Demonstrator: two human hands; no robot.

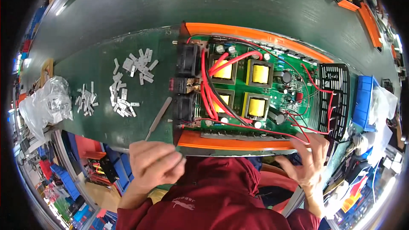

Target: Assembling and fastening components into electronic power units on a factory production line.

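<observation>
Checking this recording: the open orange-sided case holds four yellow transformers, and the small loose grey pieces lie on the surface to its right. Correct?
Not quite: in the head view, the small loose grey pieces lie to the left of the orange-sided case. It is open and holds four yellow transformers, as you say.

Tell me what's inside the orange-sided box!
Inside the orange-sided box are a green circuit board, four yellow-and-black blocks, and red wires. Whatever lies under the board is covered, so I can't see it.
</observation>
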